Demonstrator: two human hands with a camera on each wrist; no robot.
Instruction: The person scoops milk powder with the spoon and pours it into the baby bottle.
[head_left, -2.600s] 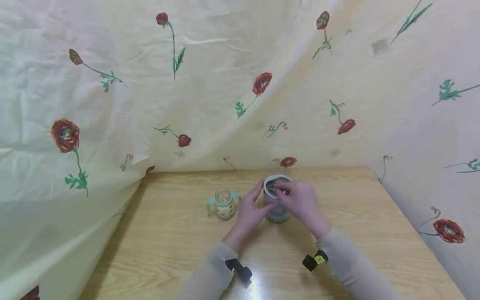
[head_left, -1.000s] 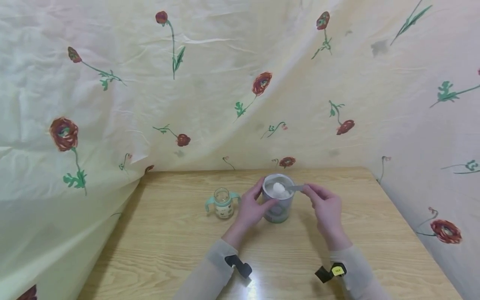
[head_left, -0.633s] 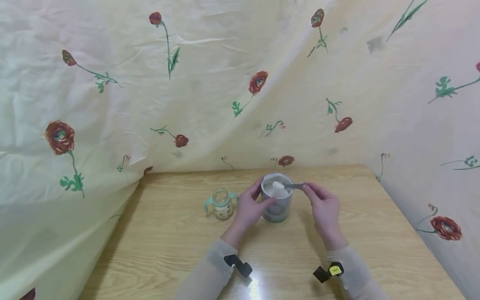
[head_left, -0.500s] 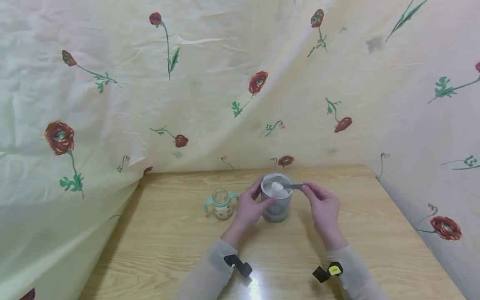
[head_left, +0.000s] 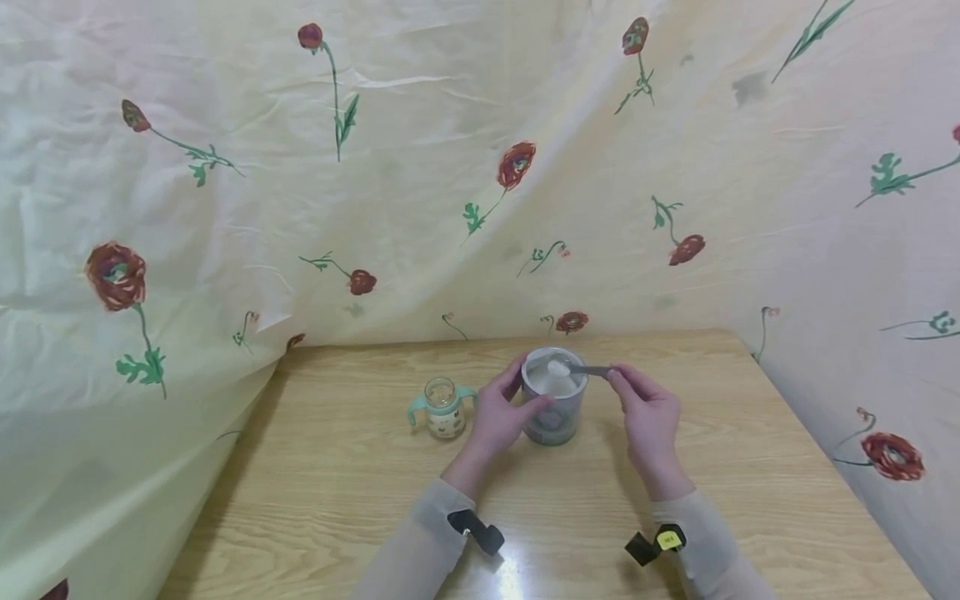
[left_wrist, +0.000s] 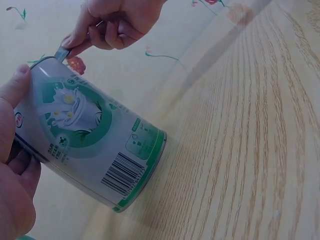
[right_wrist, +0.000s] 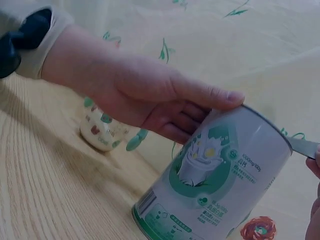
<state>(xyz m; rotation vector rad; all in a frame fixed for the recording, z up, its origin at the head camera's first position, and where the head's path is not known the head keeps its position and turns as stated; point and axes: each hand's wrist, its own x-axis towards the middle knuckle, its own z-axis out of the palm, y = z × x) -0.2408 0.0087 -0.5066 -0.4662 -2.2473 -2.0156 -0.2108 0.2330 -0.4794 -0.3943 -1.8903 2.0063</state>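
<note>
A milk powder can [head_left: 553,423] stands on the table with its top uncovered. My left hand [head_left: 501,417] grips it from the left, thumb across the front and fingers round the far side. Thumb and fingers of my right hand [head_left: 651,421] pinch the grey handle of a scoop [head_left: 591,371], whose bowl carries white powder just inside the can's rim. In the left wrist view the handle lies against the rim of the can [left_wrist: 95,130]. A baby bottle [head_left: 446,418] with two mint handles stands uncapped left of my left hand.
The wooden table [head_left: 337,492] reaches back to a hanging flowered cloth [head_left: 420,192], which also encloses the left and right sides. Both wrists wear strapped black cameras.
My right hand, earlier over the can's mouth, has drawn right, bringing the scoop up with a white heap. That heap now looks lower than half a second ago. My left hand keeps its grip.
</note>
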